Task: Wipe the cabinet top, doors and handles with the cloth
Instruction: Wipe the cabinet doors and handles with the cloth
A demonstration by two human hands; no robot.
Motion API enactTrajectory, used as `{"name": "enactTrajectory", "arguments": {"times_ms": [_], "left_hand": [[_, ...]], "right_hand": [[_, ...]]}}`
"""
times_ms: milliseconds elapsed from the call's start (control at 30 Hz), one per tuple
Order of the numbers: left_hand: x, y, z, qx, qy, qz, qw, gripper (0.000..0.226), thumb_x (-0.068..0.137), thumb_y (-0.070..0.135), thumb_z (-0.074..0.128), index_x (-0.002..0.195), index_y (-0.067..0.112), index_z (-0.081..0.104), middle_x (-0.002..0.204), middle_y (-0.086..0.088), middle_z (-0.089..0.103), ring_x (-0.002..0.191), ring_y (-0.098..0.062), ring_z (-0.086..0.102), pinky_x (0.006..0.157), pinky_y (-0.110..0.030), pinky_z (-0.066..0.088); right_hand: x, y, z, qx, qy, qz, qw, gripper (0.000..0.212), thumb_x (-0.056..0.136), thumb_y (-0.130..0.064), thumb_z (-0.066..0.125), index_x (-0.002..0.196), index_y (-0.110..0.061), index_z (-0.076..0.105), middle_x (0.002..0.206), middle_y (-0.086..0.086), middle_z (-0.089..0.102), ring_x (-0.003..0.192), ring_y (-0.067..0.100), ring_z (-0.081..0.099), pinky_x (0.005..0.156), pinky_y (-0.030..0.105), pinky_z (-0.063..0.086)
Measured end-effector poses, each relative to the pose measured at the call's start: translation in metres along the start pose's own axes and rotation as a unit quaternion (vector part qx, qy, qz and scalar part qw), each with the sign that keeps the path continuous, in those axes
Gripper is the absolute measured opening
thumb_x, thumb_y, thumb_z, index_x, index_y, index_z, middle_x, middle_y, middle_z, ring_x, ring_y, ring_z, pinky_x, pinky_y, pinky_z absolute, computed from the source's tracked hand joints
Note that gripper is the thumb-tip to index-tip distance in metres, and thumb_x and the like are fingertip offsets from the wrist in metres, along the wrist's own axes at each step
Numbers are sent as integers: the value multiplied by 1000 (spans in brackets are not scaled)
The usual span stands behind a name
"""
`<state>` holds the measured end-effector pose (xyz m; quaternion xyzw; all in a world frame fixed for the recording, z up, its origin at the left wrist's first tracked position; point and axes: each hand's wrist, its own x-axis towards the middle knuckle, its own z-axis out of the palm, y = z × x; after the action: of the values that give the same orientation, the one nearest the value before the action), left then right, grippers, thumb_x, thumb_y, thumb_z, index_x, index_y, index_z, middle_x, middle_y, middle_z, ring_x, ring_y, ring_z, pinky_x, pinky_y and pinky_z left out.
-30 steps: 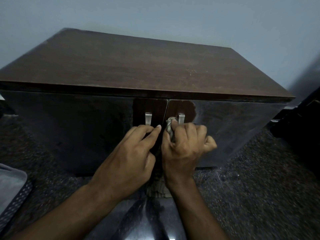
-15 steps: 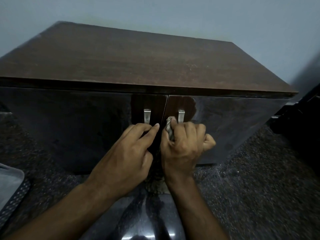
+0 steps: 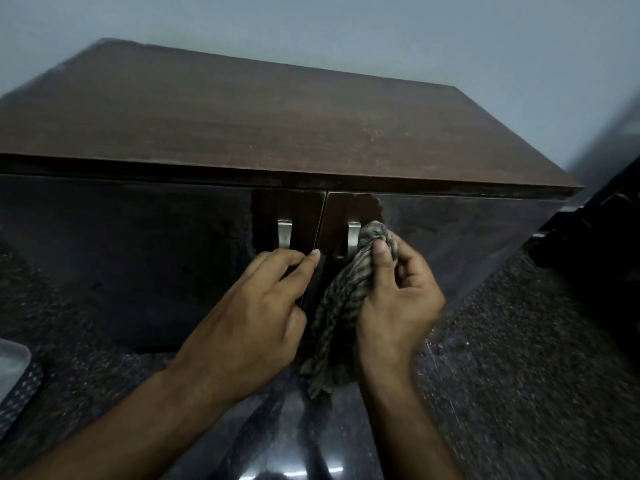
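A person crouches before a low, dark wooden cabinet [image 3: 242, 126] standing against a pale wall [image 3: 346, 29]. The right hand [image 3: 398, 299] grips a bunched, striped cloth [image 3: 346, 289], fingers and thumb curled round it, and presses its top against the right door handle [image 3: 353, 237], a small metal hook. The rest of the cloth hangs down to the floor. The left hand [image 3: 256, 306] rests on the left door [image 3: 121, 254] with fingers bent, their tips at the door's inner edge just below the left door handle [image 3: 284, 233]; it holds nothing that shows.

To do this step well, the cloth probably wants wrapping round the hook and drawing along it, while the left hand steadies the doors so they do not swing. The trailing cloth could snag or drag on the speckled floor [image 3: 519, 375].

At the far left edge sits part of a mesh-sided grey object [image 3: 17, 375]; something dark [image 3: 595, 237] stands at the right. Neither blocks the doors.
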<state>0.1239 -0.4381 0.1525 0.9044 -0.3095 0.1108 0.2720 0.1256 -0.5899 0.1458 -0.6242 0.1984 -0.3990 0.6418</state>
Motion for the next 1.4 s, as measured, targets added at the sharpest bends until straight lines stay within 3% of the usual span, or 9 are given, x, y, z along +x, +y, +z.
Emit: {"name": "enactTrajectory", "arguments": {"times_ms": [167, 300, 367, 567, 667, 900, 1033, 1200, 1400], "left_hand": [[-3, -2, 1, 4, -5, -3, 1000, 61, 87, 5, 57, 146, 9, 44, 128, 8, 47, 122, -1, 41, 98, -7, 31], [-1, -1, 1, -1, -9, 1, 1000, 62, 87, 5, 58, 147, 9, 43, 129, 8, 47, 123, -2, 41, 98, -6, 32], [0, 1, 1, -3, -8, 5, 1000, 62, 88, 6, 57, 147, 9, 42, 129, 7, 46, 122, -2, 41, 98, -9, 33], [0, 2, -1, -5, -5, 5, 1000, 62, 87, 6, 57, 147, 8, 42, 129, 7, 47, 122, -2, 41, 98, -8, 32], [0, 1, -3, -6, -1, 4, 1000, 61, 86, 6, 56, 146, 8, 43, 128, 6, 48, 122, -3, 42, 99, -11, 35], [5, 9, 2, -6, -15, 16, 1000, 64, 88, 9, 54, 149, 9, 38, 133, 6, 44, 127, -1, 37, 102, -7, 31], [5, 8, 3, -3, -13, 14, 1000, 64, 87, 11, 53, 149, 9, 38, 134, 7, 43, 127, 1, 36, 101, -5, 30], [4, 7, 1, -6, -8, 7, 1000, 65, 87, 10, 55, 150, 10, 37, 134, 7, 43, 128, -1, 37, 101, -8, 32], [3, 6, 0, -10, -16, 8, 1000, 66, 87, 9, 55, 150, 10, 36, 135, 7, 43, 126, 1, 37, 100, -5, 29]], "right_hand": [[9, 10, -8, -44, -72, 21, 996, 8, 94, -20, 69, 101, -18, 72, 89, -2, 76, 84, 11, 73, 73, 26, 59], [23, 10, -16, -165, -172, -40, 970, 7, 93, -15, 69, 95, -20, 74, 89, -9, 73, 83, 2, 68, 69, 12, 50], [29, 3, -14, -185, -161, -61, 967, 11, 88, -13, 75, 91, -23, 74, 89, -10, 72, 80, 0, 67, 68, 9, 48], [28, 1, -12, -82, -109, -33, 990, 12, 81, -10, 82, 85, -18, 74, 84, -2, 74, 80, 12, 72, 71, 26, 58], [17, 6, -17, -143, -138, -75, 977, 18, 85, -4, 76, 88, -22, 76, 94, -8, 72, 90, 5, 69, 79, 20, 56], [24, -3, -2, -120, -77, -115, 983, 17, 83, -4, 78, 94, -17, 78, 89, -10, 75, 85, 1, 71, 76, 12, 53], [14, 13, -8, -195, -99, -192, 957, 17, 84, 1, 75, 93, -13, 78, 89, -6, 72, 85, -1, 67, 77, 6, 47], [20, 7, -2, -148, -48, -187, 970, 17, 83, 0, 75, 91, -15, 78, 87, -5, 72, 82, 2, 69, 75, 15, 54], [14, 13, -1, -169, -61, -236, 955, 15, 84, 7, 72, 90, -6, 77, 90, 2, 70, 85, 0, 64, 78, 6, 45]]}}
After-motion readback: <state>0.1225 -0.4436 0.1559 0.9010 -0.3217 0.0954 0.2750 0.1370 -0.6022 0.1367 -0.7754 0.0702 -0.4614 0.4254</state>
